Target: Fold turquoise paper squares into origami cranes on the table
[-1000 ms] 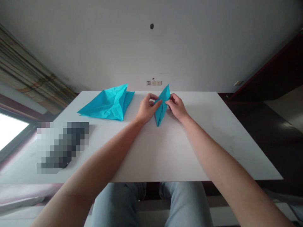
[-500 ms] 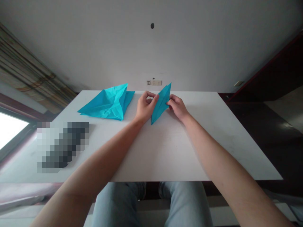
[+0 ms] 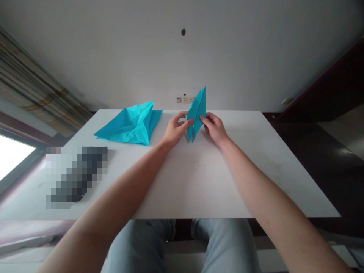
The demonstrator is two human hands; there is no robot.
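A folded piece of blue paper (image 3: 199,105) is held upright between my hands above the far part of the table. It is a narrow diamond with a slit up its middle, and its lower end splits into two points. My left hand (image 3: 179,129) pinches its left edge, thumb in front and fingers partly behind. On the right edge, my right hand (image 3: 214,127) grips the paper between thumb and fingers. Farther left lies a larger, creased blue folded paper (image 3: 127,123), touched by neither hand.
The white table (image 3: 193,182) spans the space before me. On its left side lies a dark, pixelated object (image 3: 82,174). A wall with sockets (image 3: 184,100) rises behind the far edge. My legs (image 3: 142,246) are below the near edge.
The held paper has been raised and turned, so its slit and two lower points now face me. My right thumb now rests on its front. The larger paper has stayed put.
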